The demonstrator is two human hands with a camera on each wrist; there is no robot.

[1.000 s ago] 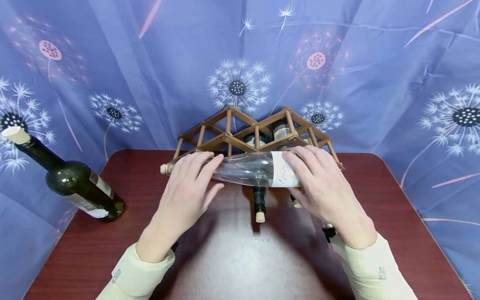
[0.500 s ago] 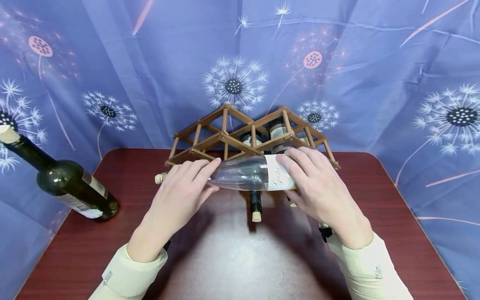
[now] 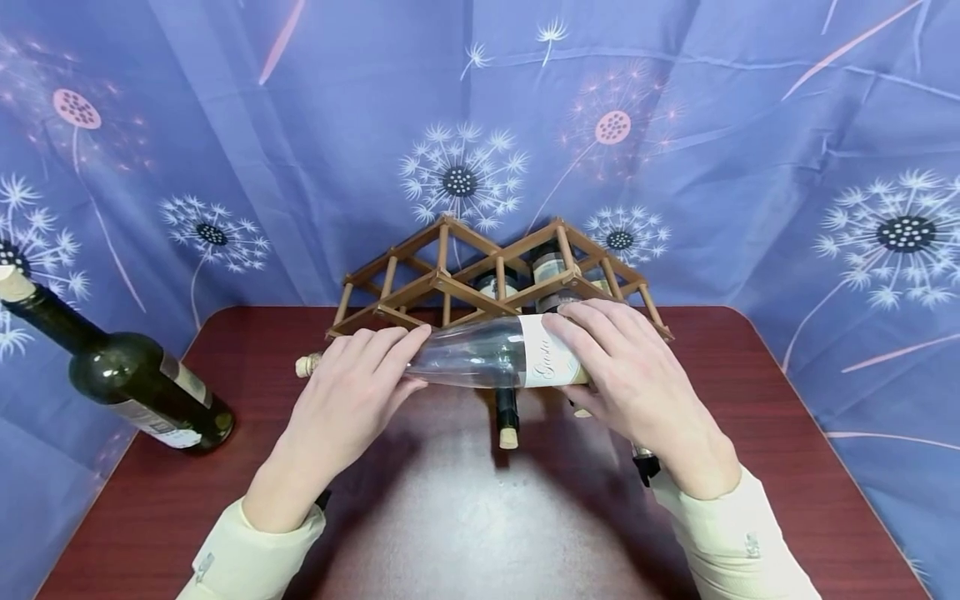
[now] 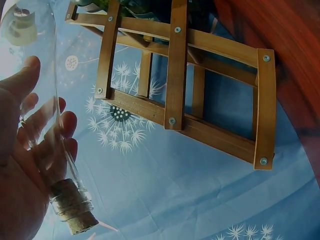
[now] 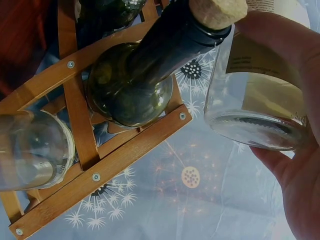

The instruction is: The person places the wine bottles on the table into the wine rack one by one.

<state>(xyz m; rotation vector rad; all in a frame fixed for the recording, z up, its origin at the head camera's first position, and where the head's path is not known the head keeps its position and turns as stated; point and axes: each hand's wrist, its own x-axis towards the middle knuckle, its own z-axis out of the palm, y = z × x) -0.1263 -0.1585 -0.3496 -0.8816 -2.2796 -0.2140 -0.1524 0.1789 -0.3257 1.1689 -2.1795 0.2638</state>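
A clear glass wine bottle (image 3: 472, 353) with a white label lies sideways between my two hands, in front of a wooden wine rack (image 3: 438, 282). My left hand (image 3: 347, 398) grips its neck; the cork (image 4: 75, 206) sticks out past the fingers in the left wrist view. At the other end, my right hand (image 3: 637, 379) holds the bottle around its label near the base. The right wrist view shows that clear base (image 5: 255, 131) between thumb and fingers. Behind it, the rack holds dark bottles, one with its corked neck (image 3: 507, 417) pointing toward me.
A dark green corked bottle (image 3: 127, 375) stands on the left of the red-brown table (image 3: 480, 517). In the right wrist view, a green bottle (image 5: 130, 90) and a clear bottle (image 5: 30, 150) lie in the rack. A blue dandelion-print cloth (image 3: 337, 125) hangs behind.
The clear bottle, held by both hands, has shifted slightly left and a little toward me. The head view has also shifted slightly.
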